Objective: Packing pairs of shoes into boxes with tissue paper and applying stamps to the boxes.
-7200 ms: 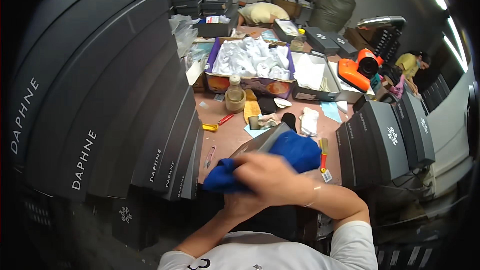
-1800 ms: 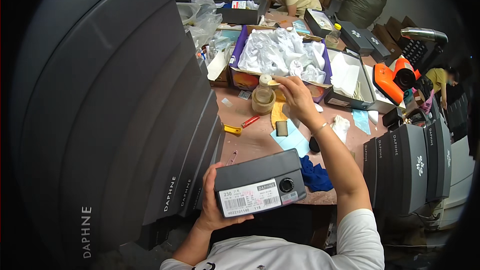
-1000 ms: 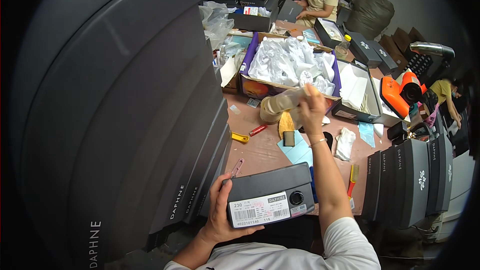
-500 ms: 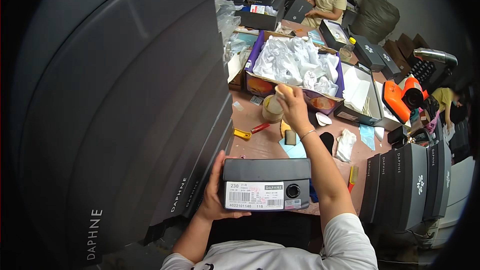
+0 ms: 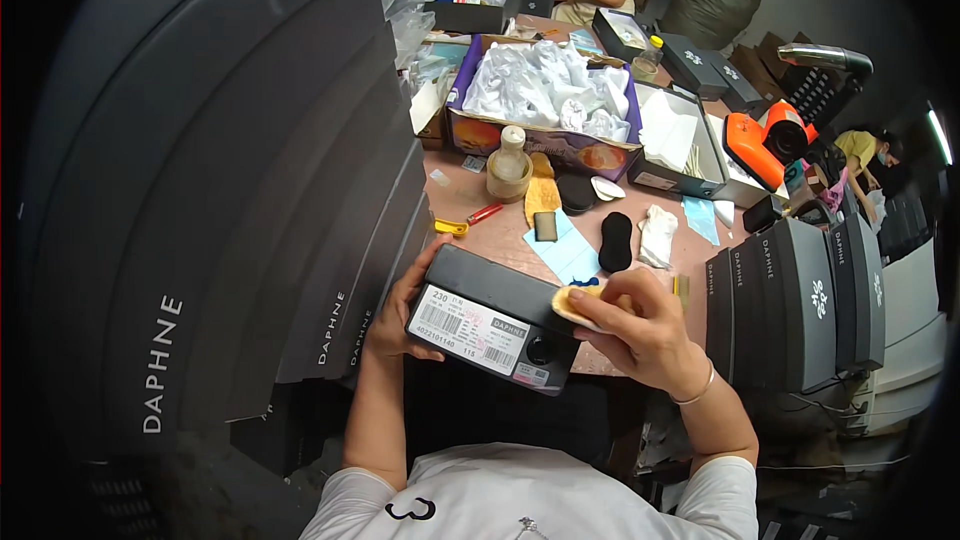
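Observation:
A dark grey shoe box (image 5: 490, 275) with a white barcode label is tilted, its right end lower, in front of me. My left hand (image 5: 396, 312) grips it by the left end, thumb on top and fingers below. My right hand (image 5: 648, 328) pinches a pale yellow pad (image 5: 572, 307) against or just above the lid's right corner; whether they touch I cannot tell. Beyond the box stands a white-topped bottle (image 5: 511, 143) in a tan round holder (image 5: 508, 180). Near it lie a yellow cloth strip (image 5: 540, 185), a small brown block (image 5: 545, 227) and light blue paper (image 5: 568, 252).
Tall stacks of dark boxes (image 5: 250, 190) wall off the left; more boxes (image 5: 800, 300) stand at right. A purple carton (image 5: 545, 135) of white-wrapped items sits beyond the bottle. A black pad (image 5: 616, 242), white cloth (image 5: 657, 237) and orange device (image 5: 760, 145) lie rightward. Two people work farther off.
My right hand has come back from beside the bottle to the box's right corner, with the pad. The box has tilted, right end down. The whole view has shifted.

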Demonstrator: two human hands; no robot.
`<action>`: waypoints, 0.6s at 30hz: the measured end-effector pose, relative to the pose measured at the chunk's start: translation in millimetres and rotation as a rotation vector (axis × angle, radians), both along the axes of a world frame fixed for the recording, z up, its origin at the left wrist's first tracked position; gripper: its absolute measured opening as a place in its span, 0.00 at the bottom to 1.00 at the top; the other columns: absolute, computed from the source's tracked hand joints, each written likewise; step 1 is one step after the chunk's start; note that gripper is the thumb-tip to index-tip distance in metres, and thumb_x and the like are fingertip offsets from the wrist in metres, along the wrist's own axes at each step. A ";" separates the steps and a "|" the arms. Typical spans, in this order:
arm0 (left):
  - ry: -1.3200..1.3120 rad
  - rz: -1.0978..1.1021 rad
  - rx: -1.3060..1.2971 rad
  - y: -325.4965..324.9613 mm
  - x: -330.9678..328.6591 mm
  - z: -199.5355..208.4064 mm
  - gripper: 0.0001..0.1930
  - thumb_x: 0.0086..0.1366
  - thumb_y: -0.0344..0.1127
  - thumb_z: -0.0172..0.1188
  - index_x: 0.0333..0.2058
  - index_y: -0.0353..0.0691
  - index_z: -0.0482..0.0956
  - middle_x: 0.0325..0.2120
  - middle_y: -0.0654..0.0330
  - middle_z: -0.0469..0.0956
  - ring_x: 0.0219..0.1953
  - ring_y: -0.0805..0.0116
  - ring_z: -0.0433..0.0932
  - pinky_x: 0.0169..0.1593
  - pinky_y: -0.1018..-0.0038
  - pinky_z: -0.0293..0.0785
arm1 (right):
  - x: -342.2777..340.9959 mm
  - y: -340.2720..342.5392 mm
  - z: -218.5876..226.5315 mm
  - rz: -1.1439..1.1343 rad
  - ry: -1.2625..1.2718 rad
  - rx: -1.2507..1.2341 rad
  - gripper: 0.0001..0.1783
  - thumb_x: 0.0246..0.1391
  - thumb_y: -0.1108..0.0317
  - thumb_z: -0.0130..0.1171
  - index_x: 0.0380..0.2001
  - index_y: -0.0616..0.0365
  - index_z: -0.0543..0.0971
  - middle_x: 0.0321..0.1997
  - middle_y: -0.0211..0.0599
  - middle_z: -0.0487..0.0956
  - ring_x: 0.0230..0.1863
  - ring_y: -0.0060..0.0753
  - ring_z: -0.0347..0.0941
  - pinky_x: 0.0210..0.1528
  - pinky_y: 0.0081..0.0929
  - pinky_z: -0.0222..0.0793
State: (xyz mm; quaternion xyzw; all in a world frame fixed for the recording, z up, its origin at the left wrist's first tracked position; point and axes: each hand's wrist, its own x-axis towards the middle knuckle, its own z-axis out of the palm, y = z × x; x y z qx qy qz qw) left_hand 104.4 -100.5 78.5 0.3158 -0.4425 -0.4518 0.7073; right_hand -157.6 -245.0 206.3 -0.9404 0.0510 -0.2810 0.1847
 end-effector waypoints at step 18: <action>-0.069 0.008 0.013 3.3 2.6 -2.1 0.71 0.25 0.40 0.83 0.68 0.37 0.47 0.59 0.56 0.65 0.63 0.67 0.63 0.67 0.71 0.51 | 39.8 -5.9 12.6 0.279 0.283 0.031 0.09 0.48 0.71 0.63 0.35 0.59 0.80 0.31 0.34 0.71 0.35 0.35 0.68 0.38 0.30 0.68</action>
